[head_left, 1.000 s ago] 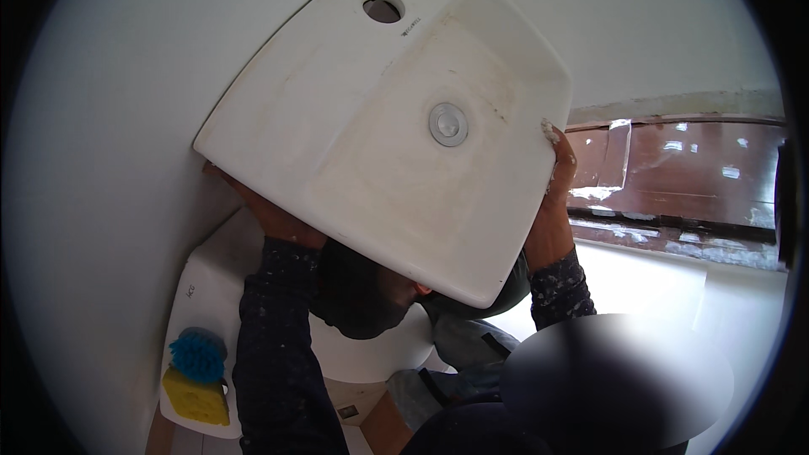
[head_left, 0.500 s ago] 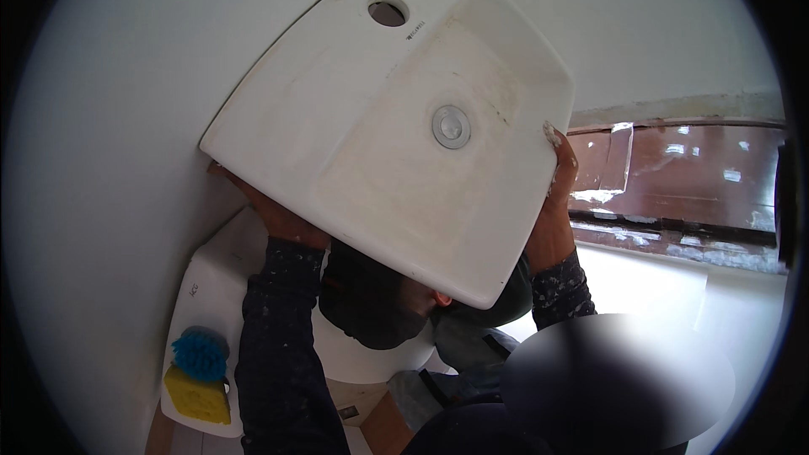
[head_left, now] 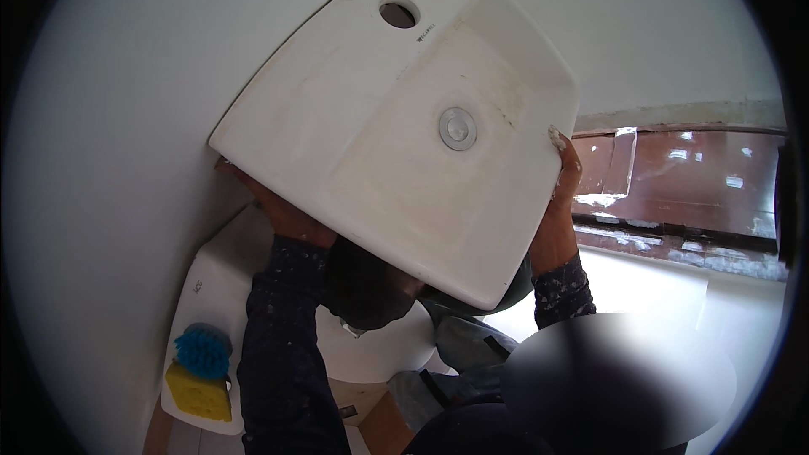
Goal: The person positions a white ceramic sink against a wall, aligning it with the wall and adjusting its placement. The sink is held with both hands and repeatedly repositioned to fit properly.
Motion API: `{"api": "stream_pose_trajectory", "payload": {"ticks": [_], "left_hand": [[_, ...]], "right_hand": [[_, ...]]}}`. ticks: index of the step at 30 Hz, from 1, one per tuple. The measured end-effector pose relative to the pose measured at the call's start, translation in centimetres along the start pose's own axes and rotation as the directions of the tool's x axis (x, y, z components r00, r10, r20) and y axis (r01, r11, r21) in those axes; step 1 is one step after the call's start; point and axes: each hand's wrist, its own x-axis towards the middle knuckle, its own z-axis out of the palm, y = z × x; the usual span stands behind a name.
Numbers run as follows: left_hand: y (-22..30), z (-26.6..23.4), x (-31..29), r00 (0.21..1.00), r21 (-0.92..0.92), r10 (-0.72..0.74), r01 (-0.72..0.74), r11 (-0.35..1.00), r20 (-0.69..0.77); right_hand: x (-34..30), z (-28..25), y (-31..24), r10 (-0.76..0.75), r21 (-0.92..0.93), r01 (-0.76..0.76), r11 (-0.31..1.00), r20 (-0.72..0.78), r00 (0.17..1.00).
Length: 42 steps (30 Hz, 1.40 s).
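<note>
Plain, pale walls [head_left: 101,135] enclose the space, dim and greyish toward the left. At the right, a reddish-brown panel [head_left: 657,170] marked with white patches runs across, its surface glossy, above a brightly lit white surface [head_left: 657,286]. A white toilet tank [head_left: 226,295] stands beside the left wall, and light floor tiles [head_left: 187,441] show at the lower edge
</note>
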Motion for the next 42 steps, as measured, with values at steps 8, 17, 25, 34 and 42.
{"api": "stream_pose_trajectory", "payload": {"ticks": [8, 17, 25, 34, 42], "left_hand": [[0.4, 0.6, 0.4, 0.991, -0.379, -0.131, 0.128, 0.917, 0.018], [0.8, 1.2, 0.6, 0.983, -0.184, -0.147, 0.125, 0.975, -0.112], [1.1, 1.6, 0.9, 0.966, -0.530, -0.255, 0.195, 0.825, -0.042], [-0.9, -0.8, 0.7, 0.980, -0.771, -0.067, 0.190, 0.608, 0.188], [1.2, 1.6, 0.5, 0.974, -0.410, -0.225, 0.190, 0.892, -0.038]], "right_hand": [[-0.9, 2.1, -1.2, 0.082, 0.161, -0.076, 0.984, -0.031, 0.996], [-1.0, 2.1, -1.1, 0.096, 0.141, -0.088, 0.986, -0.048, 0.994], [-0.8, 1.4, -0.4, -0.009, 0.047, 0.011, 0.999, -0.043, 0.999], [-0.5, 1.4, -0.5, 0.042, 0.036, -0.040, 0.999, -0.052, 0.998], [-1.2, 1.5, -0.4, -0.001, 0.068, 0.001, 0.998, 0.000, 1.000]]}}
